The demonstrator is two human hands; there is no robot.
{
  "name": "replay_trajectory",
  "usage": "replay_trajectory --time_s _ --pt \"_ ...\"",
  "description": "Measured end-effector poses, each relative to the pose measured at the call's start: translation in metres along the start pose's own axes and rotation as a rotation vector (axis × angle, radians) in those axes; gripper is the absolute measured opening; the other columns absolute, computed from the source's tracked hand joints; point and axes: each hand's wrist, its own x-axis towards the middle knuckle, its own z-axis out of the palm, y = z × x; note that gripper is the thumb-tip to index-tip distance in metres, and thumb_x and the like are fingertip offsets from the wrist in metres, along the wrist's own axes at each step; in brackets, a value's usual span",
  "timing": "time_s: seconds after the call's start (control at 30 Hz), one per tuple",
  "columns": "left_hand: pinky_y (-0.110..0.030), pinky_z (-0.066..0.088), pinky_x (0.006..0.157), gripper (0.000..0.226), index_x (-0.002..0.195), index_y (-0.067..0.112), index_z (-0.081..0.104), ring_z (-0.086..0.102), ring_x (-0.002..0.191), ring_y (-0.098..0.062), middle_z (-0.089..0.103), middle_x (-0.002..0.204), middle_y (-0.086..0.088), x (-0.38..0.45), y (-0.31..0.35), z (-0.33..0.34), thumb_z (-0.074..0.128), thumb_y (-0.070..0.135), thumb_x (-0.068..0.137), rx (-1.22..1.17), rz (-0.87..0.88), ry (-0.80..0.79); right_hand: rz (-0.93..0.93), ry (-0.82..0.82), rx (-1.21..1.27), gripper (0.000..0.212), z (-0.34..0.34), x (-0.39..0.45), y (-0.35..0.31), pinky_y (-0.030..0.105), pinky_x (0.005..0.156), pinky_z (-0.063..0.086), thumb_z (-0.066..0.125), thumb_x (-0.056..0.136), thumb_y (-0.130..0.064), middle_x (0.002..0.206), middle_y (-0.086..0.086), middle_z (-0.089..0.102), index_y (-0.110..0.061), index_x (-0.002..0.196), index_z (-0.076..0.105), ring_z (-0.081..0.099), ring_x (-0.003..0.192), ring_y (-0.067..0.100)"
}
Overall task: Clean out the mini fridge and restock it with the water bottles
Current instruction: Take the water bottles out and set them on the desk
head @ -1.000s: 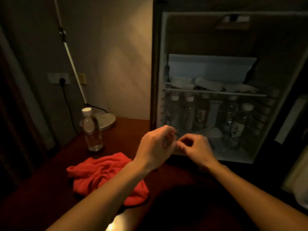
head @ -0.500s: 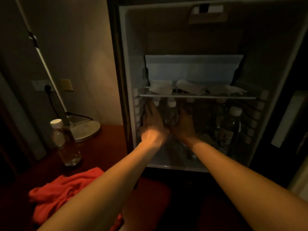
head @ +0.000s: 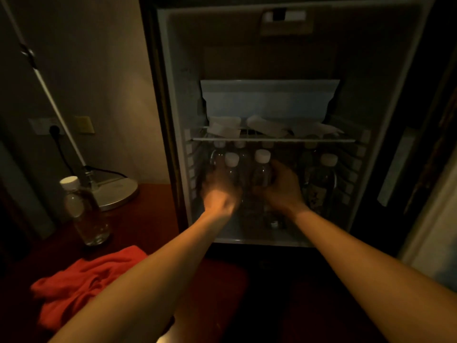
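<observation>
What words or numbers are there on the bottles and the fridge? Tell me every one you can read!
None can be read.
Right-hand bottle in the mini fridge: dark marks on its label, too blurred.
Bottle on the table: no readable label.
Box on the fridge ceiling: no legible text.

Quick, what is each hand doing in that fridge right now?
Left hand: blurred; seems curled round a water bottle, but the grip cannot be told for sure.
Right hand: fingers wrapped round the neighbouring bottle, holding it.
</observation>
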Motion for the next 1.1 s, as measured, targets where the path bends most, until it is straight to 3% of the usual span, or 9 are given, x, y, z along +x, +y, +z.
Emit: replay_trajectory --time_s 0.1,0.17,0.3,0.4,0.53,0.6,0.7,0.97,1.1 --pt "-0.048 0.054 0.089 0.067 0.134 0.035 0.047 0.064 0.11 -0.025 0.067 0.117 -0.003 -0.025 -0.007 -0.02 0.074 0.04 0.073 -0.099 0.073 0.046 -0.024 0.039 -0.006 0.073 -0.008 -0.009 -0.014 0.036 0.094 0.05 0.086 0.052 -0.033 0.119 0.009 0.065 -0.014 0.119 0.062 0.062 0.111 0.024" --pt "-0.042 0.056 0.081 0.056 0.115 0.028 0.06 0.068 0.1 -0.021 0.072 0.105 0.001 -0.04 -0.005 -0.036 0.083 0.037 0.065 -0.063 0.132 0.08 -0.048 0.034 -0.028 0.073 -0.013 -0.019 -0.028 0.035 0.096 0.048 0.086 0.055 -0.03 0.121 0.013 0.062 -0.012 0.121 0.059 0.059 0.112 0.027" --pt "-0.03 0.049 0.065 0.053 0.097 0.025 0.059 0.068 0.085 -0.018 0.071 0.092 0.005 -0.074 0.002 -0.075 0.078 0.055 0.059 0.035 0.243 0.171 -0.166 0.027 -0.083 0.067 -0.02 -0.047 -0.048 0.024 0.087 0.043 0.087 0.062 -0.028 0.118 0.009 0.064 -0.014 0.121 0.057 0.061 0.108 0.023" --pt "-0.033 0.051 0.062 0.061 0.091 0.026 0.058 0.069 0.08 -0.017 0.072 0.086 0.008 -0.096 -0.006 -0.112 0.063 0.074 0.053 0.046 0.256 0.246 -0.199 -0.017 -0.077 0.064 -0.015 -0.069 -0.06 0.027 0.083 0.046 0.088 0.06 -0.036 0.11 0.005 0.065 -0.018 0.113 0.057 0.062 0.099 0.019" --pt "-0.039 0.052 0.064 0.06 0.085 0.022 0.06 0.069 0.08 -0.016 0.071 0.083 0.01 -0.112 -0.033 -0.164 0.063 0.074 0.055 0.008 0.245 0.337 -0.234 -0.077 -0.011 0.065 0.013 -0.099 -0.084 0.035 0.083 0.053 0.086 0.059 -0.04 0.108 0.005 0.062 -0.019 0.111 0.054 0.06 0.096 0.018" --pt "-0.04 0.052 0.062 0.056 0.083 0.021 0.059 0.068 0.078 -0.017 0.07 0.081 0.008 -0.116 -0.051 -0.186 0.067 0.07 0.057 0.033 0.246 0.369 -0.258 -0.091 0.023 0.062 0.036 -0.11 -0.099 0.039 0.081 0.055 0.084 0.059 -0.044 0.104 0.004 0.063 -0.02 0.108 0.055 0.062 0.092 0.017" --pt "-0.036 0.05 0.061 0.046 0.082 0.026 0.057 0.066 0.073 -0.015 0.068 0.078 0.007 -0.121 -0.084 -0.215 0.076 0.061 0.06 0.096 0.242 0.392 -0.311 -0.098 0.066 0.059 0.072 -0.121 -0.127 0.034 0.075 0.054 0.078 0.057 -0.051 0.096 0.002 0.064 -0.021 0.103 0.056 0.062 0.085 0.014" --pt "-0.037 0.055 0.07 0.046 0.099 0.024 0.066 0.065 0.08 -0.011 0.069 0.086 0.006 -0.106 -0.172 -0.255 0.084 0.046 0.062 0.025 0.116 0.442 -0.315 -0.087 0.114 0.063 0.155 -0.107 -0.156 0.033 0.079 0.052 0.087 0.06 -0.038 0.1 0.003 0.063 -0.019 0.112 0.056 0.062 0.09 0.018" --pt "-0.017 0.044 0.076 0.053 0.11 0.019 0.067 0.057 0.088 -0.01 0.061 0.099 0.0 -0.087 -0.2 -0.263 0.088 0.034 0.063 0.054 0.07 0.493 -0.28 -0.09 0.109 0.07 0.185 -0.091 -0.153 0.022 0.083 0.041 0.089 0.061 -0.029 0.108 0.006 0.061 -0.014 0.121 0.055 0.057 0.097 0.016"
